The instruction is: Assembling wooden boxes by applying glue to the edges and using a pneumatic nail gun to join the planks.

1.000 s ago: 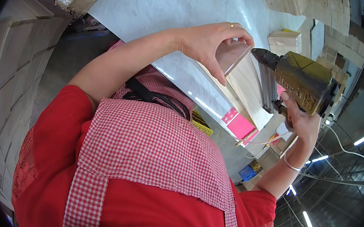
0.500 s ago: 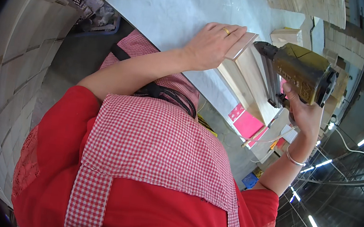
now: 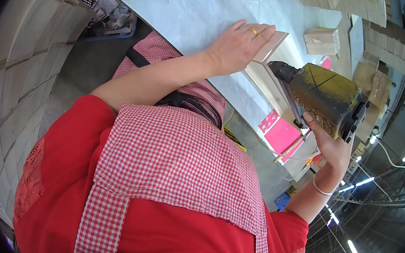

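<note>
My left hand (image 3: 241,48), with a gold ring on one finger, lies over the end of a pale wooden box (image 3: 266,84) and grips its end panel (image 3: 273,45). The fingertips reach the panel's top edge; the underside of the hand is hidden. My right hand (image 3: 331,147) is wrapped round the handle of a yellow and black nail gun (image 3: 325,93), its thumb showing on the near side. The gun's dark nose (image 3: 281,69) is right by the corner where the end panel meets the box side. Whether it touches, I cannot tell. The gun's body covers part of the box.
The box rests on a pale worktable (image 3: 181,6). Behind it is a small wooden block (image 3: 321,41), with stacked boards (image 3: 346,4) farther back. A pink sheet (image 3: 281,135) and a stick (image 3: 290,149) lie at the table's right edge. Tall stacked panels (image 3: 24,71) stand at left.
The nail gun has moved left and its nose has come to the box corner. My left hand has shifted slightly up on the end panel.
</note>
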Demonstrator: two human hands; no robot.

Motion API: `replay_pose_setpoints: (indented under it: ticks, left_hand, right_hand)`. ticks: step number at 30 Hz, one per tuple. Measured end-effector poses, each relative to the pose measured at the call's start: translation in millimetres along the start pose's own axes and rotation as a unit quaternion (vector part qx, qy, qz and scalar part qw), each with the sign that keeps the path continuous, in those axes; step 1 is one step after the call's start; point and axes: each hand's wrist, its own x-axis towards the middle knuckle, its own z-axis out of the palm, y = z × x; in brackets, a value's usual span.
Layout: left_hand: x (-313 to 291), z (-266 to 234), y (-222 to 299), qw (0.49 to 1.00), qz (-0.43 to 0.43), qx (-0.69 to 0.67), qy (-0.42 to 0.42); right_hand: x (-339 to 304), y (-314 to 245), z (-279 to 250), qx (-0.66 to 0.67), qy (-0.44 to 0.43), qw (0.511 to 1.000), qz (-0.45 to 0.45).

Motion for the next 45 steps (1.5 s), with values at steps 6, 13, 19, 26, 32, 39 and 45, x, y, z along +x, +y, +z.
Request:
replay_pose_setpoints:
  ticks: [6, 13, 19, 26, 32, 39, 45]
  left_hand:
    - [8.5, -5.6, -15.5, 0.998, -0.001, -0.061, -0.023]
    - [32.5, -16.7, -35.2, 0.986, 0.008, -0.128, -0.103]
    - [30.6, -13.2, -37.8, 0.99, 0.03, -0.117, -0.071]
    - [27.4, -9.4, -36.1, 0.99, 0.027, -0.124, -0.062]
    - [28.2, -2.3, -39.3, 0.988, 0.058, -0.127, -0.074]
    - [29.6, -14.9, -40.6, 0.991, 0.028, -0.119, -0.053]
    - [29.9, -8.0, -35.2, 0.99, 0.033, -0.133, -0.037]
  right_hand:
    - [-30.7, 36.9, -2.4, -0.026, 0.223, 0.963, 0.148]
    - [-92.9, 87.4, -15.9, 0.058, 0.336, 0.888, 0.309]
    - [-78.0, 52.6, -4.3, 0.044, 0.27, 0.929, 0.25]
    - [-26.8, 10.7, -1.3, 0.005, 0.172, 0.984, 0.036]
    - [-34.5, 6.4, -8.7, -0.04, 0.217, 0.948, 0.23]
    - [-128.0, 115.5, -9.6, -0.07, 0.302, 0.916, 0.254]
    - [-167.7, 117.0, 28.5, 0.103, 0.229, 0.879, 0.405]
